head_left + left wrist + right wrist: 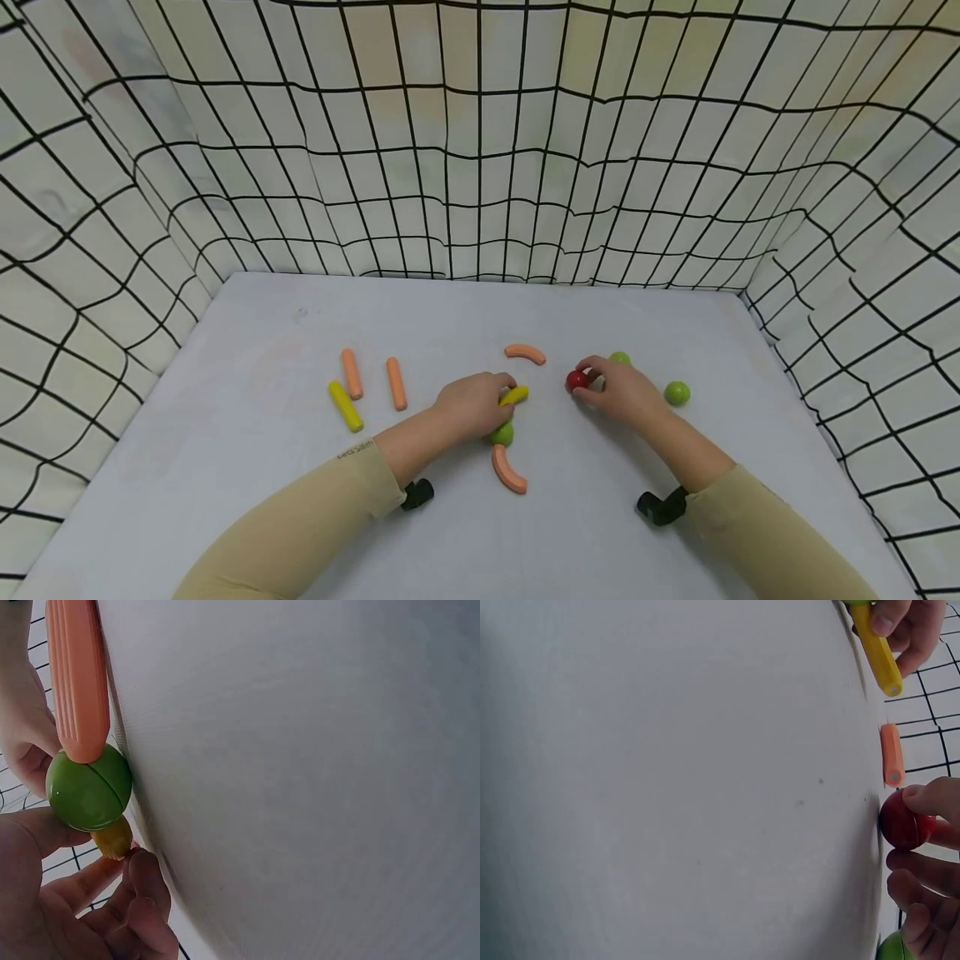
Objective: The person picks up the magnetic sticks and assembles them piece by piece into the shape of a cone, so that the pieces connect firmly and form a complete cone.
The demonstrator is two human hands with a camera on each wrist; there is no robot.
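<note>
My left hand (474, 403) pinches a short yellow stick (514, 395) between thumb and fingers. One end of that stick meets a green ball (88, 786), and a curved orange stick (508, 469) joins the ball's other side, forming a chain toward the near edge. To the right, my right hand (621, 392) grips a red ball (577, 381) with thumb and fingertips; the right wrist view shows the red ball (907, 820) close to the surface. Just behind the right hand sits a partly hidden green ball (619, 357).
Two straight orange sticks (396, 383) and a yellow stick (345, 406) lie at left. A curved orange stick (525, 354) lies beyond the hands, and another green ball (677, 393) at right. Black netting (480, 158) over white walls borders the white table (285, 317).
</note>
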